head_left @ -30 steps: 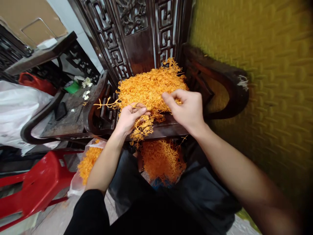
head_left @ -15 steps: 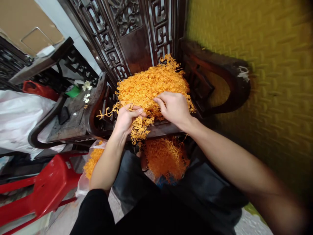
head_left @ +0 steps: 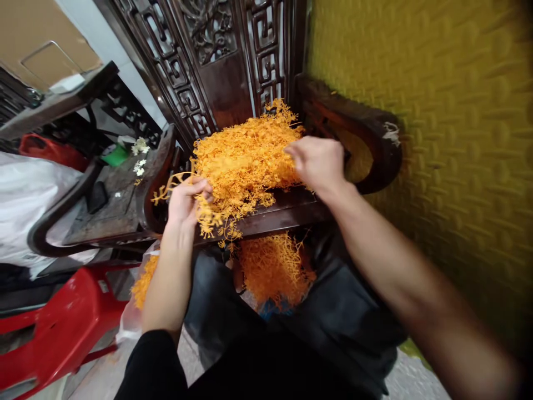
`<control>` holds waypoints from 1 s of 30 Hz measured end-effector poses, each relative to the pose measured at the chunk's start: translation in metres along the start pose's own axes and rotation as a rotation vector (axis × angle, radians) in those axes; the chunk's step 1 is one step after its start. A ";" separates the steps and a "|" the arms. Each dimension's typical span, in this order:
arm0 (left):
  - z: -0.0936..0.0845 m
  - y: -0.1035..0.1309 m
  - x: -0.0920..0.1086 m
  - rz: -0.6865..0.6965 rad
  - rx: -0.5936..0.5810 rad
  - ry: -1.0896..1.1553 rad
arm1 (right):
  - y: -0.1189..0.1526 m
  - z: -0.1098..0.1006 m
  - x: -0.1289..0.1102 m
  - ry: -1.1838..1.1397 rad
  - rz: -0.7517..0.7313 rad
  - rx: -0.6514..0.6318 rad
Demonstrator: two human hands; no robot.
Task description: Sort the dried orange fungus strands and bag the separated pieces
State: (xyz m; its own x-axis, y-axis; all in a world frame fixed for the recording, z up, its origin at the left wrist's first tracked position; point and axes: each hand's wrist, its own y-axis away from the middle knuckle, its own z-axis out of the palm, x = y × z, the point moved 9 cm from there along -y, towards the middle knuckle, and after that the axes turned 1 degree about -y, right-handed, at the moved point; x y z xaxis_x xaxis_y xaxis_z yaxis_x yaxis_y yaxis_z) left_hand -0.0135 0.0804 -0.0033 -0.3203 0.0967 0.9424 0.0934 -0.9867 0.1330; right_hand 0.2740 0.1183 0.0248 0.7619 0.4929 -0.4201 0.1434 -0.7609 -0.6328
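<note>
Working bare-handed at a carved chair [head_left: 283,218], a person holds orange sprigs [head_left: 170,186] in the left hand [head_left: 185,203], beside a pile [head_left: 245,153] of the same branching pieces heaped on the seat. The seat appears to serve as a worktop, keeping the pile within easy reach between both arms. More orange pieces sit in a heap [head_left: 275,269] below the seat's front edge, between the knees, and in a plastic bag [head_left: 130,319] near the left forearm, seemingly set close for the same reason.

The left hand is curled loosely, thumb laid over the fingers; stems jut out to the left and a tuft droops below, a light grip that probably spares the thin branches. The right hand [head_left: 318,164], palm down at the pile's right edge, is folded nearly closed, thumb near forefinger; whether a piece is pinched there cannot be told. Its forearm slants in from the lower right, while the left rises more steeply.
</note>
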 end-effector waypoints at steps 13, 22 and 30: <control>0.036 0.006 -0.023 0.081 -0.082 -0.037 | 0.036 0.045 -0.078 -0.707 0.129 -0.385; 0.050 0.011 -0.035 -0.068 -0.253 -0.297 | 0.033 0.045 -0.074 -0.585 0.156 -0.263; 0.057 0.029 -0.030 -0.170 -0.408 -0.293 | 0.012 0.023 -0.029 -0.212 0.223 -0.074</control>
State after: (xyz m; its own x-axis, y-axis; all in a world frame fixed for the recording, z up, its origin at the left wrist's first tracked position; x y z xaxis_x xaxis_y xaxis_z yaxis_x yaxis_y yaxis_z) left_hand 0.0529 0.0567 -0.0102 -0.0168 0.2344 0.9720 -0.3298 -0.9190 0.2159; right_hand 0.2393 0.1044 0.0145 0.6324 0.3813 -0.6743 0.0388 -0.8849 -0.4641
